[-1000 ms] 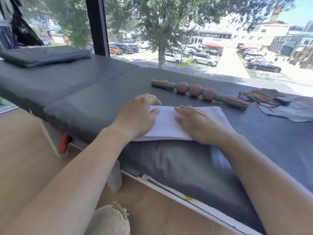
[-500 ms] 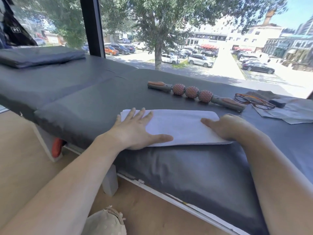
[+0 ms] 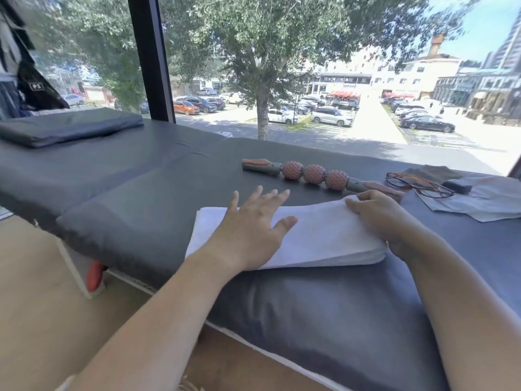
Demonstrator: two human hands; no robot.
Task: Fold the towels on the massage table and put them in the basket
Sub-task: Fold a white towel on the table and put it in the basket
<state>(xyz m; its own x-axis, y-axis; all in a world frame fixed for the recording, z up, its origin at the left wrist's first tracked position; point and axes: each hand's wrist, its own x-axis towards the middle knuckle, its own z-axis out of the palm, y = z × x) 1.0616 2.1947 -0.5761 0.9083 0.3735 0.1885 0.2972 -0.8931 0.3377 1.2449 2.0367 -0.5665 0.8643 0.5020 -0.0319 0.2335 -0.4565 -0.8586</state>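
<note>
Towel (image 3: 318, 235), white, folded long, lies mid-frame on massage table (image 3: 141, 193); soft, light, floppy. Left hand (image 3: 253, 230) presses flat, fingers spread; right hand (image 3: 377, 215) grips right end, best hold for next fold.

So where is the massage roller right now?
Head view, right of centre: the roller lies on the table just beyond the towel, with the glasses off its right end.
</note>
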